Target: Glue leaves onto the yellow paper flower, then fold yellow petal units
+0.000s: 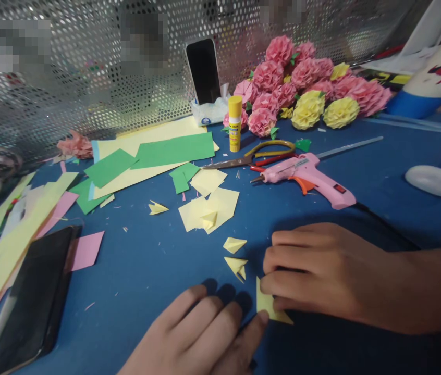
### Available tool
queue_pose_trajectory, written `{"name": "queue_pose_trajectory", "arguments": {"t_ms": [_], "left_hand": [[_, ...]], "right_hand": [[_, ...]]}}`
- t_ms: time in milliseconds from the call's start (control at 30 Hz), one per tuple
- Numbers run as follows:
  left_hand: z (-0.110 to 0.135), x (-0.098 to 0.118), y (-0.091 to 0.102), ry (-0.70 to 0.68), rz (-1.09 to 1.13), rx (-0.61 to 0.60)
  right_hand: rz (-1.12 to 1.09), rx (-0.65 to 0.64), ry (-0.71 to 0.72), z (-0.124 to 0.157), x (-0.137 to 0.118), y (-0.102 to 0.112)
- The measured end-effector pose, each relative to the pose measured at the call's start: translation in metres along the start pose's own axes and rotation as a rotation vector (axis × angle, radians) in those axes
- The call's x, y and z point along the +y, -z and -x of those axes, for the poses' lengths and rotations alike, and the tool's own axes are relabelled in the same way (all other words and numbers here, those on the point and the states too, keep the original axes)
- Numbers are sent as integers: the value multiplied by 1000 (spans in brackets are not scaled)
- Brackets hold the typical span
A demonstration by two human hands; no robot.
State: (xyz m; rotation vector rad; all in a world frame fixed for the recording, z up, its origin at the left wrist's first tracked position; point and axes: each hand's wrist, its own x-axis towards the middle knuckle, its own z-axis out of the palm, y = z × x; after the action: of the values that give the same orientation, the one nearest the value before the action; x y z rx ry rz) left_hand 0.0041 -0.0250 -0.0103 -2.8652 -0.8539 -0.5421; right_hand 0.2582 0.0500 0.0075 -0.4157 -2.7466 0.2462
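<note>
A small folded piece of yellow paper (266,300) lies on the blue table, under the fingers of both hands. My right hand (322,276) reaches in from the right, its closed fingers pressing the paper down and covering its upper right part. From below comes my left hand (205,333), fingers curled, one fingertip on the paper's lower left edge. Just beyond my hands are two small folded yellow pieces, a flat cone (235,245) and a pointed one (237,266). Farther off, another folded piece (208,221) rests on cut yellow paper sheets (226,204).
A pink glue gun (306,174), scissors (240,161) and a glue stick (235,125) stand or lie ahead. Behind are pink paper flowers (271,78) and a propped phone (204,73). Green paper (173,151), paper strips (17,229) and a dark phone (33,302) are leftward.
</note>
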Motion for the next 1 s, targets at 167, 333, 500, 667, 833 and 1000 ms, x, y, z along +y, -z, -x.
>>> {"name": "queue_pose_trajectory", "arguments": {"t_ms": [167, 333, 500, 667, 833, 1000], "left_hand": [[-1, 2, 1, -5, -7, 9], [-1, 2, -2, 2, -7, 6], [-3, 3, -2, -2, 8, 16], [-5, 3, 1, 18, 31, -8], [-4, 3, 3, 19, 64, -13], [-5, 2, 1, 6, 49, -3]], "right_hand": [[61, 83, 66, 1, 0, -3], [80, 109, 192, 2, -5, -4], [113, 57, 289, -3, -5, 3], [132, 14, 304, -4, -4, 7], [115, -32, 326, -4, -5, 9], [131, -8, 368, -2, -6, 7]]}}
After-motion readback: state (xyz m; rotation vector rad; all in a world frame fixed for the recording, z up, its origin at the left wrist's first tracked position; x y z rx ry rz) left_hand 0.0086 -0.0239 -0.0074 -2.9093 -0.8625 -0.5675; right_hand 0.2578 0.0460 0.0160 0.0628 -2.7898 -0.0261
